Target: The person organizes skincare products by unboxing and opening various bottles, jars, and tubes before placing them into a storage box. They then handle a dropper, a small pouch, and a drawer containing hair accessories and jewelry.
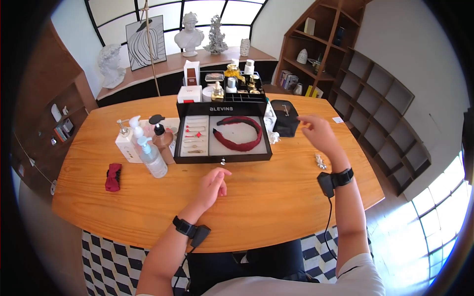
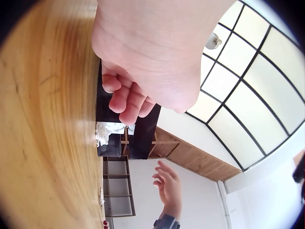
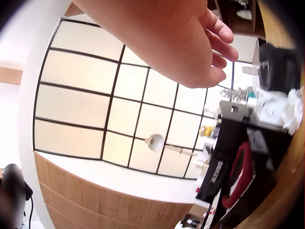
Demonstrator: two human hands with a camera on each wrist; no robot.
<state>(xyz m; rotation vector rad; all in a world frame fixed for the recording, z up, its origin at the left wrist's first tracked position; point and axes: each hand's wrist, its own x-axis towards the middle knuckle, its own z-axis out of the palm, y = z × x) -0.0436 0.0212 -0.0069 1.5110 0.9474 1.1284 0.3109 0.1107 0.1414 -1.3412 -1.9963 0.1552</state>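
My left hand (image 1: 213,188) is just in front of the black jewelry box (image 1: 237,159), near a small shiny piece (image 1: 223,161) at its front edge. Its fingers hang loosely bent around nothing; the left wrist view shows the fingers (image 2: 127,98) the same way. Raised above the table's right side, my right hand (image 1: 320,134) holds nothing, its fingers (image 3: 223,45) slightly bent. Beside it stands a black container (image 1: 285,123). Inside the open box lie a dark red headband (image 1: 257,134) and a row of small jewelry (image 1: 195,139).
Pump bottles (image 1: 154,160) and a white box (image 1: 127,147) stand left of the jewelry box, with a red bow (image 1: 113,177) farther left. Cosmetics (image 1: 217,92) fill a black organizer behind. Crumpled white tissue (image 1: 273,137) and a small silvery item (image 1: 320,162) lie to the right.
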